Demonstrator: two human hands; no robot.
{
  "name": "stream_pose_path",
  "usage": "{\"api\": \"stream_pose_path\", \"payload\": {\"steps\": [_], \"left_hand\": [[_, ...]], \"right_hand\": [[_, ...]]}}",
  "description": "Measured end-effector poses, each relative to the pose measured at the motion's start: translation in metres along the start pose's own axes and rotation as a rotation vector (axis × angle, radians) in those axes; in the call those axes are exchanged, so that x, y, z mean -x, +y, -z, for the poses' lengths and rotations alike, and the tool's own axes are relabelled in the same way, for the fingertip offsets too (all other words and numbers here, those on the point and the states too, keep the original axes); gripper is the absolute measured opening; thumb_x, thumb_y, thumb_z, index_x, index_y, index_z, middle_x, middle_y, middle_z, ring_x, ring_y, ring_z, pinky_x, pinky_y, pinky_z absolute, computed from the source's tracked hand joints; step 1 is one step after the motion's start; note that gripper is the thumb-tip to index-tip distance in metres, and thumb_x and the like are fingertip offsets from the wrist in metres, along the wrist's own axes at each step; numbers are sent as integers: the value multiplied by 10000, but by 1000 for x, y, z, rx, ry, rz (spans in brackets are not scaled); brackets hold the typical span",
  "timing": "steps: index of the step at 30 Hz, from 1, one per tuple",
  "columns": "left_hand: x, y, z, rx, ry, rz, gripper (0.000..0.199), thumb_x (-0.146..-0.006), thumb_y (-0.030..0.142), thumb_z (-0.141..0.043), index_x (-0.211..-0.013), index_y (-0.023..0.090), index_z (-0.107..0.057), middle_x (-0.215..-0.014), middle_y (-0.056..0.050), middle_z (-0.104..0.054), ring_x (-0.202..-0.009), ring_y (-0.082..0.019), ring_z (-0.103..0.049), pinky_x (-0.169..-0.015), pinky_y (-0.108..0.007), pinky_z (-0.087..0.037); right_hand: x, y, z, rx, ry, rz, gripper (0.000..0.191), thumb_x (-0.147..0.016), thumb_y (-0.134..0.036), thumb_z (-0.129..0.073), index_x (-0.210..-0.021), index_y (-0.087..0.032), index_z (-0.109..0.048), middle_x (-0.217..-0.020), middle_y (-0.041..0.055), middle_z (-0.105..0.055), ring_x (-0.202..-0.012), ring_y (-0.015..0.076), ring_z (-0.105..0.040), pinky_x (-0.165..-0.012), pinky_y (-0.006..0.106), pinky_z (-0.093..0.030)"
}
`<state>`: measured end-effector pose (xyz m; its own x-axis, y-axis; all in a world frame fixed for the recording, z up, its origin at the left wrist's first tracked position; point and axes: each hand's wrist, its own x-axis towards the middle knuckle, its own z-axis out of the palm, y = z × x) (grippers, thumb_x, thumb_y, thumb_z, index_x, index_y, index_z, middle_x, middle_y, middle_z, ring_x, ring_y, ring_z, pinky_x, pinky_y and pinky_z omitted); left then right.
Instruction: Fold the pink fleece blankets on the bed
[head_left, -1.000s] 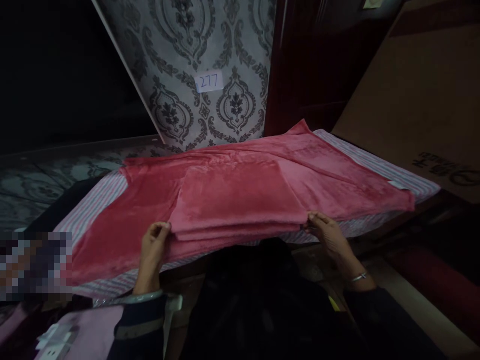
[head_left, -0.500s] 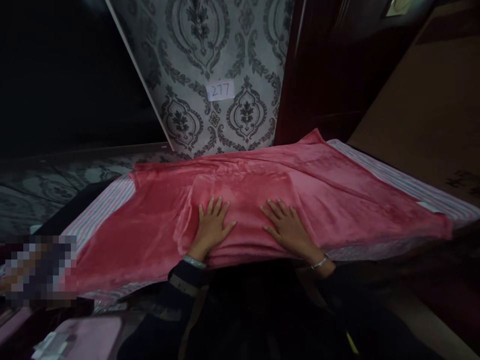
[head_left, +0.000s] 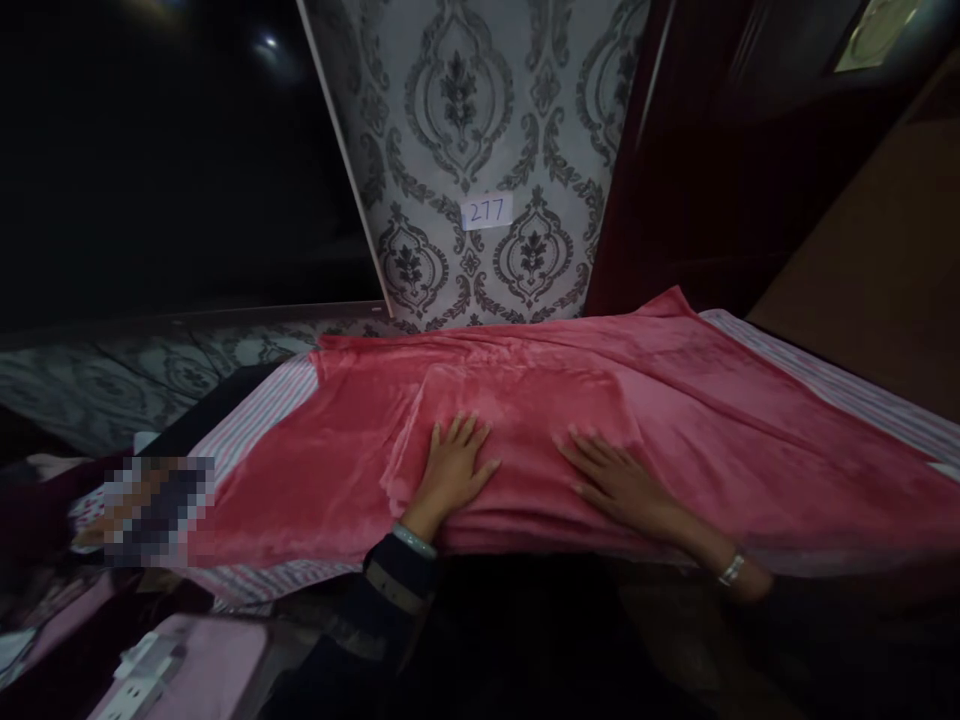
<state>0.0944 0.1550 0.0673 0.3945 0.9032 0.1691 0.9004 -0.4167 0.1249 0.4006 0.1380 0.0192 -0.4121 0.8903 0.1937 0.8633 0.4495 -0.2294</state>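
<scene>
A pinkish-red plush cloth (head_left: 330,470) lies spread over a striped cover (head_left: 255,408). At its middle near the front edge sits a folded, layered bundle (head_left: 525,425) of the same red fabric. My left hand (head_left: 453,468) rests palm down on the bundle's left part, fingers spread. My right hand (head_left: 619,482) lies flat on the bundle's right part, its fingers stretched out and angled to the left. Neither hand grips the fabric. Low folds show along the bundle's front edge between the hands.
Behind is patterned wallpaper with a paper label (head_left: 487,211) reading 277. A large dark screen (head_left: 165,160) stands at the back left, a brown panel (head_left: 877,270) at the right. At the lower left are a pink surface (head_left: 225,660) and a white power strip (head_left: 142,680).
The view has shifted, so the scene sits further right and lower. My right forearm now reaches out more to the right, and its fingers point more to the left. Both hands remain on the bundle.
</scene>
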Motion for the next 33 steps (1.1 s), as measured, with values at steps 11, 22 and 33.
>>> {"api": "stream_pose_path", "payload": {"steps": [11, 22, 33], "left_hand": [[24, -20, 4, -122, 172, 285, 692, -938, 530, -571, -1528, 181, -475, -1638, -244, -335, -1528, -437, -277, -1177, -706, -261], [29, -27, -20, -29, 143, 320, 710, -939, 530, -552, -1531, 143, -482, -1647, -244, -317, -1484, -509, -311, -1089, -639, -423], [25, -27, -17, -91, 206, 285, 667, -950, 514, -543, -1505, 145, -510, -1598, -252, -398, -1431, -481, -403, -1063, -621, -437]], "right_hand": [[-189, -99, 39, -83, -56, 183, 728, -1025, -532, -427, -1639, -169, -282, -1679, 134, -235, -1558, 334, -185, -1251, 595, -175], [-219, -120, -32, -60, -136, 236, 688, -1045, -560, -372, -1638, -222, -284, -1701, 91, -176, -1570, 298, -140, -1253, 586, -117], [-220, -117, -1, -67, -221, 209, 721, -1046, -576, -403, -1654, -237, -215, -1705, 93, -151, -1574, 290, -121, -1260, 562, -137]]}}
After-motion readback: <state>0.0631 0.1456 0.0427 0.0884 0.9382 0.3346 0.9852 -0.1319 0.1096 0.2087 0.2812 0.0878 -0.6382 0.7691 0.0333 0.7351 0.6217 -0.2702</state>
